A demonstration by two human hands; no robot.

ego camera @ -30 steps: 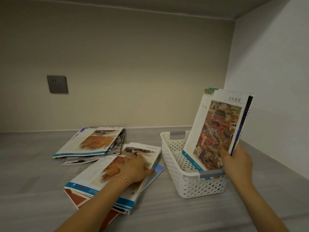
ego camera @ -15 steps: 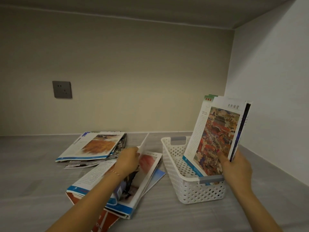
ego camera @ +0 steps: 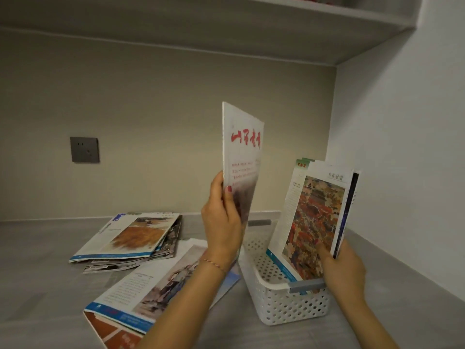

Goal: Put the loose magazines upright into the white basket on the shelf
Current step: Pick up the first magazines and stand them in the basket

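Left hand [ego camera: 222, 222] pinching a white magazine with red lettering [ego camera: 241, 157] by its lower edge, thumb on the cover, fingers behind, holding it upright in the air just at 9 o'clock of the white basket [ego camera: 284, 295]. Right hand [ego camera: 344, 270] wrapped round the bottom corner of the standing magazines [ego camera: 317, 217] already in the basket, thumb on the painted cover, propping them toward 2 o'clock against the far side.

So, slotting step. Best kept simple: keep the right-hand bunch tilted back to hold a gap open on the 9 o'clock side, then bring the red-lettered one over the rim and lower it spine or bottom edge first into that gap. Probably worth keeping the pinch low and firm, since a thin magazine held by one corner looks floppy and likely to curl or fan open on the way down. No letting go of the stack until the new one is leaning on it, otherwise a fair chance of the whole lot sliding flat.

Plenty left after this: a loose pile [ego camera: 130, 238] lying flat at 9 o'clock, well apart from the basket, and another flat pile [ego camera: 148, 293] at 7 o'clock under the left forearm, all on the grey shelf [ego camera: 37, 285]. Wall socket [ego camera: 84, 149] at 10 o'clock, not in the way.
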